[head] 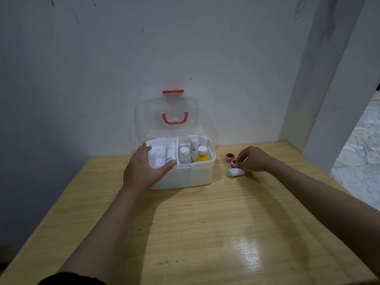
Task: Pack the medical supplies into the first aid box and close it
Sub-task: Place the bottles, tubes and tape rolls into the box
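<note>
Fingers of the right hand (251, 159) were curled down over a small red-rimmed tape roll (233, 163), pinching it at the table (205, 233), to the right of the first aid box (183, 173). Whether the roll had left the wood could not be told. Just in front of it, touching or nearly so, lay a white bandage roll (236, 172) on its side, and a second red tape roll (228, 157) stood a little farther back and to the left.

At the box, the left hand (141, 168) was spread wide, palm near the left front corner, thumb reaching along the near rim of the white tray insert (157, 155); it steadied the box without grasping anything.

Its clear lid (168, 120), with a red handle (174, 118) and a red latch (173, 91), stood upright against the wall. Inside, a wrapped roll (170, 152) lay in the tray, and the right compartment held a white-capped clear bottle (184, 155), a yellow bottle (202, 154) and two upright wrapped rolls (194, 146) at the back.

Packing seemed well along, with three small items left outside. By my reading, the step in hand was collecting the tape. Next, it would call for a short carry leftward over the box wall to an open spot, probably the tray's empty pockets, since the right compartment looked crowded. The lid would stay up until the last items were in.
</note>
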Demonstrator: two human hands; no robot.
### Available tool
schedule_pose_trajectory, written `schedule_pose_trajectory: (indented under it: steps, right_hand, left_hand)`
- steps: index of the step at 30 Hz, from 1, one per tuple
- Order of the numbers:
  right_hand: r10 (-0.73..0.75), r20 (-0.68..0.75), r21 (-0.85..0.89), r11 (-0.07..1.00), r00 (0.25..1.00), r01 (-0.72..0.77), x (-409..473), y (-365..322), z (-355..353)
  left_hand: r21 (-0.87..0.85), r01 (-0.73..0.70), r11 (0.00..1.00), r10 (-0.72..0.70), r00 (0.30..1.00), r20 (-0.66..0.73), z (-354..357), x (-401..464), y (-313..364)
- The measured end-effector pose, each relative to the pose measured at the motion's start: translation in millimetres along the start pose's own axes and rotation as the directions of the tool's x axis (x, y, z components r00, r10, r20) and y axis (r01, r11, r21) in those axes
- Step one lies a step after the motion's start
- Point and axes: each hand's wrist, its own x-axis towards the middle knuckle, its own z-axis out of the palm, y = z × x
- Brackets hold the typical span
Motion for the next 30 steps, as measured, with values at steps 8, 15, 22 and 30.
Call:
schedule_pose_trajectory:
  steps: [8,15,22,30]
  right_hand:
    - [-0.016,-0.03,-0.025,1.0,0.999,0.015,1,1,1]
    - [-0.15,-0.047,-0.024,0.989,0.988,0.149,7,-2,5]
    - [-0.11,-0.031,0.086,0.99,0.993,0.112,12,-1,9]
    - [-0.096,0.013,0.065,0.993,0.995,0.095,13,-1,3]
  left_hand:
    - [-0.003,0.001,1.0,-0.001,1.0,0.002,0,0,0]
    - [-0.003,0.001,1.0,-0.001,1.0,-0.002,1,0,0]
    - [-0.002,0.007,1.0,-0.007,1.0,-0.002,2,1,-1]
    - [0.0,0.008,1.0,-0.008,1.0,-0.017,3,2,-2]
